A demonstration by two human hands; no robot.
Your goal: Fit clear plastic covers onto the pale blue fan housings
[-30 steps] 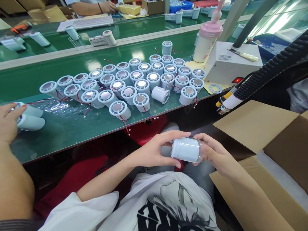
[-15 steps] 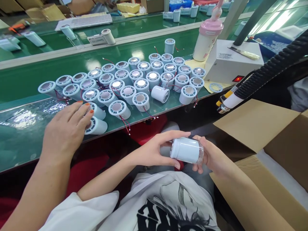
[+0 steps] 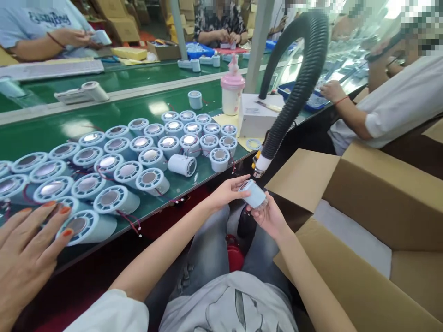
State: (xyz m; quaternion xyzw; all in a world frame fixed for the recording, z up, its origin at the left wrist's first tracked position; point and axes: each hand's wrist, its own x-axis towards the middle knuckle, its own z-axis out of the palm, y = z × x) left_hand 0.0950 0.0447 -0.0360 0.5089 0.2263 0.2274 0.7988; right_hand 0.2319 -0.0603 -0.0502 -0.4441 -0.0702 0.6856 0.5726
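Note:
A light-blue cylindrical housing (image 3: 257, 195) with a clear end is held tilted above my lap. My left hand (image 3: 230, 191) has its thumb against the housing's upper end, with the fingers reaching behind it. The clear lower end sits in the curled fingers of my right hand (image 3: 271, 217). Just above the housing hangs the metal-tipped nozzle (image 3: 259, 171) of a black ribbed hose (image 3: 294, 83). Several similar light-blue housings (image 3: 151, 180) stand on the green bench with round metallic discs on top and thin red and dark wires; one white cylinder (image 3: 182, 165) lies on its side.
Another person's hand (image 3: 31, 244) with orange nails rests by the nearest housings at left. An open cardboard box (image 3: 346, 272) stands at my right. A pink-lidded cup (image 3: 232, 92) and a white machine box (image 3: 258, 115) are at the back. Co-workers sit across and at right.
My view has swung up and to the right. The housing has come up near the nozzle and tilted, and my left thumb has moved onto it.

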